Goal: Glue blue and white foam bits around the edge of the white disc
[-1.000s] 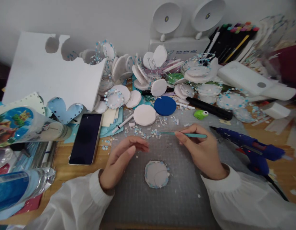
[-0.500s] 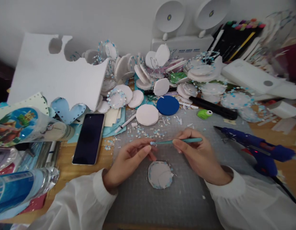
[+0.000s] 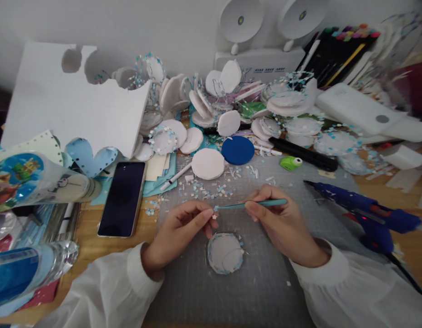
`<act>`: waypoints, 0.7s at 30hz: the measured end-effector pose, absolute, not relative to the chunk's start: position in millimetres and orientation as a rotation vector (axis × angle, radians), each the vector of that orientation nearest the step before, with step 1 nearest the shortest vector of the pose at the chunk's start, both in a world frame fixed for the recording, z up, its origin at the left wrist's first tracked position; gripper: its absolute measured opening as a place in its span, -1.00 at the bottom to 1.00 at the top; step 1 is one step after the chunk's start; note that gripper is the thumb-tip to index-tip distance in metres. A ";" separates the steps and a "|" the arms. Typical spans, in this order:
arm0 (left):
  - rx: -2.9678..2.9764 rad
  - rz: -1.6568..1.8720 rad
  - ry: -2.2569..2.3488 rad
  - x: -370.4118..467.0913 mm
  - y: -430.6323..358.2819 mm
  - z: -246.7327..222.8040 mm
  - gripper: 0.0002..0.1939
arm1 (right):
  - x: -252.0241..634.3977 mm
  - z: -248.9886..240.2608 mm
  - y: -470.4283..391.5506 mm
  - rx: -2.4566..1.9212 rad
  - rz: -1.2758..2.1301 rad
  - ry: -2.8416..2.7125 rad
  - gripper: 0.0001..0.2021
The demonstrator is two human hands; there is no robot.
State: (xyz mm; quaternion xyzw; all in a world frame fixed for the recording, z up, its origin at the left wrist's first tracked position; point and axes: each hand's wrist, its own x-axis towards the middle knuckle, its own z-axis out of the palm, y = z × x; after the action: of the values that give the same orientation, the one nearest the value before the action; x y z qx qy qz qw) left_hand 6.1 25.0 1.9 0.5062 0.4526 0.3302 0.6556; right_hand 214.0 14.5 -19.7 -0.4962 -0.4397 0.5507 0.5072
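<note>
My right hand (image 3: 277, 221) pinches a pair of teal tweezers (image 3: 265, 203), whose tips point left. At those tips is a tiny blue paper flower (image 3: 216, 208). My left hand (image 3: 183, 230) is closed, thumb and index finger pinched beside the tips, with a small pale flower (image 3: 214, 217) at the fingertips. Whether a thread runs between them is too small to tell. Just below the hands, a round white foam disc (image 3: 226, 253) with blue and white bits around its rim lies on the grey cutting mat (image 3: 258, 291).
A blue glue gun (image 3: 364, 207) lies at the right, a phone (image 3: 122, 199) at the left. Behind are a plain white disc (image 3: 207, 164), a blue disc (image 3: 237, 150), a green punch (image 3: 290, 163), scattered paper bits and piled decorated discs. A bottle (image 3: 26, 269) lies lower left.
My left thumb and fingers have closed together near the tweezer tips. A pale flower now shows below the blue one. The whole view has shifted slightly.
</note>
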 end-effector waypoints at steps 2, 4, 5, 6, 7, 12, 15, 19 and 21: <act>1.160 0.769 1.034 6.0 24.6 1.4 -0.74 | 215.1 -19.3 14.8 -1.208 1.323 -1.045 -0.81; 1.189 0.791 1.057 5.8 24.6 1.8 -0.77 | 215.9 -18.2 15.6 -1.209 1.304 -1.040 -0.80; 1.211 0.804 1.078 5.6 24.7 2.0 -0.77 | 216.3 -17.7 16.0 -1.211 1.289 -1.038 -0.80; 1.240 0.816 1.103 5.2 24.8 2.0 -0.77 | 216.6 -17.4 16.5 -1.212 1.272 -1.038 -0.79; 1.270 0.828 1.132 4.6 25.1 1.8 -0.78 | 216.8 -17.3 17.0 -1.214 1.254 -1.037 -0.79; 1.499 0.976 1.249 1.3 27.3 -2.9 -0.88 | 218.0 -20.6 17.8 -1.217 1.212 -1.035 -0.80; 1.708 1.054 1.256 0.9 28.5 -4.0 -0.84 | 217.9 -22.1 17.3 -1.201 1.226 -1.042 -0.81; 1.831 1.022 1.211 0.5 27.8 -3.2 -0.90 | 215.6 -20.8 15.6 -1.164 1.256 -1.033 -0.81; 1.831 1.010 1.197 -0.3 27.1 -3.6 -0.85 | 213.7 -19.7 14.1 -1.153 1.287 -1.022 -0.82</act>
State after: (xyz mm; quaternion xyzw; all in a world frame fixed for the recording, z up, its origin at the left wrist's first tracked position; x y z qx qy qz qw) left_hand -0.3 27.1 -3.6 0.7096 0.4637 0.3914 0.3580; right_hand 213.7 14.1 -19.7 -0.4843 -0.4296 0.5408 0.5371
